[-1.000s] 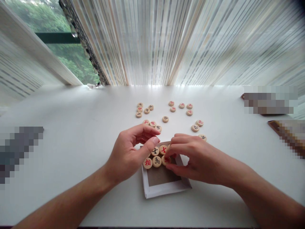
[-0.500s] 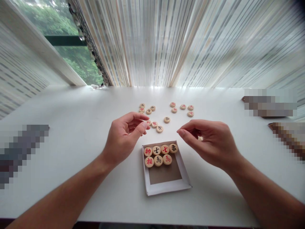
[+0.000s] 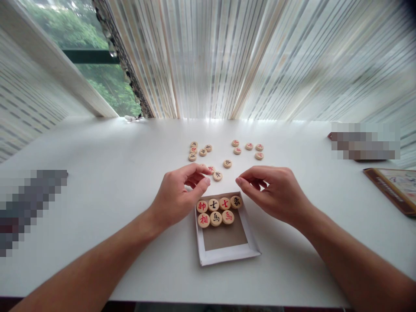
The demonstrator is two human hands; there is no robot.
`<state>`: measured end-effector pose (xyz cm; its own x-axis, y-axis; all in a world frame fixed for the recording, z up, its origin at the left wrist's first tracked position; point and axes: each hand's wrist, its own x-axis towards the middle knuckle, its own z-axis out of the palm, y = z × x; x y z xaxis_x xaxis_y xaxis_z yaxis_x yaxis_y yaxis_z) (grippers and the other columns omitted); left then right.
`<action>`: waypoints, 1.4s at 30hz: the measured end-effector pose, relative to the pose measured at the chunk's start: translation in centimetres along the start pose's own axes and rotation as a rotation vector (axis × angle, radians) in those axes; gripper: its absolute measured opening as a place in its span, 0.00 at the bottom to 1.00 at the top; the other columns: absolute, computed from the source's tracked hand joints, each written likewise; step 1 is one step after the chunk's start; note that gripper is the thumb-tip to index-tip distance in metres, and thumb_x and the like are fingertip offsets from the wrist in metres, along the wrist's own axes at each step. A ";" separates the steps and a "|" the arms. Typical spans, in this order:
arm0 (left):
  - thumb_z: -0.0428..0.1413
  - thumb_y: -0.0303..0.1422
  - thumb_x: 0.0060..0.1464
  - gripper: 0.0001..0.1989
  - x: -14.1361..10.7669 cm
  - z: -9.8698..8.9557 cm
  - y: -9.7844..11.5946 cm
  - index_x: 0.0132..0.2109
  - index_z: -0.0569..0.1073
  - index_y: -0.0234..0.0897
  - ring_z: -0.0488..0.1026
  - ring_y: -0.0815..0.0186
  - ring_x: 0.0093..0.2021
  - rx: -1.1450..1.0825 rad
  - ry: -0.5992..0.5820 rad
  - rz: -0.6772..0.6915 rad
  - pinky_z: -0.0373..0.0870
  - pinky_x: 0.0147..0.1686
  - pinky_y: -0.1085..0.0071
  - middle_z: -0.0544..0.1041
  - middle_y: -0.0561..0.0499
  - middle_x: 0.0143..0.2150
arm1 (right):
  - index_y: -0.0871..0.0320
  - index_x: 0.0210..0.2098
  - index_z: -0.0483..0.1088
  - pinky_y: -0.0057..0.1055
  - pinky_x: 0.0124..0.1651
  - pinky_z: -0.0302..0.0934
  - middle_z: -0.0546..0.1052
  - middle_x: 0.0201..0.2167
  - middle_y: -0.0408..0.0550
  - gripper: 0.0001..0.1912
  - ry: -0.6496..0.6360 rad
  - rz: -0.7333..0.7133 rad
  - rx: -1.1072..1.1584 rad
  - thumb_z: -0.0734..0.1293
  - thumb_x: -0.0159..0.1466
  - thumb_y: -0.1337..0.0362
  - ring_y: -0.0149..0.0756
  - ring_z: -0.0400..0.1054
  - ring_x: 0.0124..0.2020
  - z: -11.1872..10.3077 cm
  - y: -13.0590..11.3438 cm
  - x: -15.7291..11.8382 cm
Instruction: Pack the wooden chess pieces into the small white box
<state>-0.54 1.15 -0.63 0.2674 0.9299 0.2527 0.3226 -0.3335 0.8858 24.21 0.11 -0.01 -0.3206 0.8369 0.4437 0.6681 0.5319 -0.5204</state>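
A shallow white box (image 3: 224, 256) with a brown bottom lies in front of me. Two rows of round wooden Chinese chess pieces (image 3: 216, 219), with red and black characters, fill its far part. Over the box's far left corner is my left hand (image 3: 182, 190), thumb and forefinger apart, with nothing visible between them. My right hand (image 3: 273, 190) hovers by the far right corner, fingers curled and thumb pressed to forefinger; whatever it may hold is hidden. Just beyond the fingertips lie a black-marked piece (image 3: 217, 176) and a red-marked piece (image 3: 211, 170), the latter partly covered.
More loose pieces lie farther back: a group on the left (image 3: 203, 152), a red-marked group on the right (image 3: 249, 146) and a single piece (image 3: 227, 164). A brown-edged box (image 3: 386, 190) and blurred-out items sit at the table's sides. Striped curtains (image 3: 208, 56) hang behind.
My left hand has moved right and nearer the box, uncovering a back-left piece; a red-marked piece by its fingertips is out of sight. My right hand has shifted slightly left.
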 end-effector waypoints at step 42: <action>0.62 0.34 0.63 0.08 -0.2 -0.3 0.2 0.47 0.82 0.37 0.84 0.62 0.38 0.112 -0.030 -0.004 0.80 0.38 0.68 0.87 0.48 0.39 | 0.58 0.30 0.77 0.28 0.30 0.57 0.78 0.24 0.43 0.11 -0.091 -0.016 0.011 0.68 0.70 0.67 0.29 0.65 0.23 0.3 0.0 -0.1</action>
<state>-0.82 0.94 -0.42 0.2923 0.9267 0.2361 0.4229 -0.3467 0.8373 24.06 0.07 -0.32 -0.3910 0.8365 0.3840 0.6555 0.5460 -0.5217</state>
